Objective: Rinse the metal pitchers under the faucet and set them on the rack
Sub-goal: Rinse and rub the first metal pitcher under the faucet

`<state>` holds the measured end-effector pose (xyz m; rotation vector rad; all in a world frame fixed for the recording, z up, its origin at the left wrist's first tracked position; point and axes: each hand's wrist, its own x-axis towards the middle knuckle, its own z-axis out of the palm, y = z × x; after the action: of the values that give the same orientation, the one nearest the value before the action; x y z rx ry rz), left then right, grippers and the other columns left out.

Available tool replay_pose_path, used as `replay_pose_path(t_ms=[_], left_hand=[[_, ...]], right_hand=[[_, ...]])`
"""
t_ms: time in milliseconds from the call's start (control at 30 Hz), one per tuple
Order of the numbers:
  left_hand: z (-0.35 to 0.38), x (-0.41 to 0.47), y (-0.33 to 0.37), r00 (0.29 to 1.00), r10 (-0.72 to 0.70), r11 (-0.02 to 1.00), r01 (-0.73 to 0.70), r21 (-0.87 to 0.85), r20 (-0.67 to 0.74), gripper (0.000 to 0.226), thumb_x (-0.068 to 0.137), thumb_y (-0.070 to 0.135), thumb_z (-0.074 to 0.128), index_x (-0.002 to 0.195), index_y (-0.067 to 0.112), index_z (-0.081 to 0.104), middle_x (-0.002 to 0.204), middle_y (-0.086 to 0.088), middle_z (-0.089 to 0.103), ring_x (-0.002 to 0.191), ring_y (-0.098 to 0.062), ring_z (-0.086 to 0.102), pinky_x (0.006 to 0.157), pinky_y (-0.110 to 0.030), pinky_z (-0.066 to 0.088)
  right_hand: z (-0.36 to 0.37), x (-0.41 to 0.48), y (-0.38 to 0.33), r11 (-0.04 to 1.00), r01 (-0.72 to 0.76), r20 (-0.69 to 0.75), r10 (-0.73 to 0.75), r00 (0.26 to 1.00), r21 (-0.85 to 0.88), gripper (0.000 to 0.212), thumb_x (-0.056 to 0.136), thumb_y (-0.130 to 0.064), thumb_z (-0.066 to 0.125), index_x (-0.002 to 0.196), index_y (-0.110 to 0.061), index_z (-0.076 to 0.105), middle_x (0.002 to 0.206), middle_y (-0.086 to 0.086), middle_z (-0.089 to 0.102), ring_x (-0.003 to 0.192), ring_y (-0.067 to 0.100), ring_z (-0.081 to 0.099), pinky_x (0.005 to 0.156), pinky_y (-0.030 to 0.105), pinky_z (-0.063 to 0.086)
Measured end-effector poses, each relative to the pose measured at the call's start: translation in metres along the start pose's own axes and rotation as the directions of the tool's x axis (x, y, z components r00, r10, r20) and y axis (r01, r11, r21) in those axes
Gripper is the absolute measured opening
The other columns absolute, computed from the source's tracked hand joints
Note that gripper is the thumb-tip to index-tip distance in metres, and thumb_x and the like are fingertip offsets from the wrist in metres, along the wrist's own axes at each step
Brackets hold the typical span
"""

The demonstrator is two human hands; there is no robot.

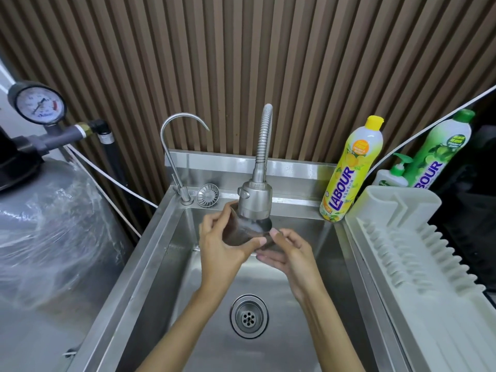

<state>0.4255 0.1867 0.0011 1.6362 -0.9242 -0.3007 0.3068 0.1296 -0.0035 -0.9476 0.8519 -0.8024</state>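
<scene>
Both hands hold one metal pitcher: left hand wraps its side, right hand pinches the other end. It sits tilted under faucet head near sink back edge, likely for rinsing inside. Rack off right edge, no pitcher seen.

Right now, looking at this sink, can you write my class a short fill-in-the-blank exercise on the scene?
1. The left hand and right hand hold the metal pitcher under the flexible ___.
2. The white rack stands to the ___ of the sink.
3. The bottle nearest the sink has a ___ cap.
Missing words: faucet, right, yellow.
</scene>
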Motion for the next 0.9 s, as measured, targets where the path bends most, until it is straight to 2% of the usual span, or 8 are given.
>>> replay_pose_path(t_ms=[100,167,233,367,500,633,767,900], left_hand=[[-0.001,-0.009,0.004,0.997,-0.076,0.997,0.076,0.021,-0.019,0.083,0.044,0.051,0.087,0.119,0.025,0.061,0.094,-0.002,0.051,0.09,-0.013,0.054,0.08,-0.012,0.04],[0.0,-0.012,0.006,0.995,-0.098,0.995,0.098,0.001,-0.007,0.055,0.041,0.065,0.077,0.088,0.043,0.062,0.085,0.0,0.054,0.077,-0.006,0.059,0.073,-0.015,0.045],[0.003,-0.011,0.002,0.99,-0.126,0.991,0.129,-0.044,0.057,0.039,0.048,0.051,0.084,0.075,0.047,0.056,0.084,0.001,0.061,0.07,0.004,0.063,0.068,-0.006,0.046],[0.013,-0.005,-0.007,0.957,-0.169,0.955,0.218,-0.201,0.237,0.038,0.061,0.011,0.084,0.093,0.019,0.066,0.093,-0.005,0.072,0.074,0.008,0.066,0.074,-0.01,0.052],[0.022,0.0,-0.012,0.973,-0.149,0.919,0.201,-0.338,0.175,0.072,0.055,0.003,0.086,0.119,0.015,0.056,0.113,-0.002,0.067,0.103,-0.007,0.065,0.095,-0.021,0.049],[0.014,0.003,-0.004,0.998,0.008,0.99,0.0,-0.143,0.057,0.087,0.052,0.005,0.086,0.12,0.04,0.045,0.114,0.024,0.049,0.106,0.015,0.049,0.09,-0.003,0.037],[0.005,-0.002,0.005,0.999,0.027,0.996,-0.024,0.084,-0.04,0.1,0.044,0.045,0.083,0.133,0.019,0.048,0.105,0.006,0.041,0.101,-0.008,0.042,0.09,-0.018,0.034],[0.004,-0.009,0.01,0.995,-0.089,0.994,0.091,0.058,-0.033,0.104,0.034,0.074,0.065,0.124,0.023,0.058,0.092,0.0,0.047,0.089,-0.013,0.053,0.084,-0.021,0.042]], right_hand=[[-0.001,-0.01,-0.013,0.983,-0.018,-0.08,0.003,0.997,-0.18,0.017,0.085,-0.022,0.066,0.082,-0.006,0.059,0.089,0.006,0.072,0.066,0.037,0.07,0.063,0.037,0.061],[-0.003,-0.012,-0.023,0.939,-0.001,-0.157,-0.056,0.986,-0.345,0.018,0.082,-0.026,0.069,0.079,-0.01,0.062,0.084,0.004,0.071,0.056,0.032,0.069,0.058,0.037,0.06],[-0.004,-0.014,-0.033,0.844,0.05,-0.22,-0.196,0.956,-0.534,0.021,0.075,-0.039,0.071,0.071,-0.021,0.062,0.078,0.002,0.07,0.059,0.03,0.069,0.065,0.045,0.06],[0.0,-0.016,-0.04,0.538,0.076,-0.196,-0.432,0.88,-0.84,0.018,0.079,-0.038,0.067,0.073,-0.024,0.057,0.082,-0.002,0.07,0.083,0.024,0.064,0.079,0.035,0.048],[0.001,-0.007,-0.029,0.863,0.235,-0.139,-0.326,0.935,-0.448,0.012,0.086,-0.013,0.063,0.076,-0.017,0.057,0.103,-0.01,0.069,0.097,0.01,0.064,0.084,0.039,0.055],[0.0,0.004,-0.007,0.995,0.093,-0.004,-0.093,0.996,0.046,0.015,0.089,-0.004,0.056,0.077,-0.007,0.047,0.112,0.006,0.064,0.098,0.024,0.065,0.069,0.041,0.06],[0.003,0.0,-0.005,1.0,-0.028,0.022,0.028,0.999,0.013,0.013,0.09,-0.015,0.057,0.082,-0.008,0.05,0.083,0.01,0.07,0.076,0.032,0.069,0.06,0.038,0.06],[-0.001,-0.008,-0.021,0.98,0.023,-0.115,-0.046,0.992,-0.196,0.013,0.086,-0.018,0.064,0.082,-0.008,0.058,0.077,0.006,0.067,0.053,0.025,0.066,0.049,0.032,0.058]])
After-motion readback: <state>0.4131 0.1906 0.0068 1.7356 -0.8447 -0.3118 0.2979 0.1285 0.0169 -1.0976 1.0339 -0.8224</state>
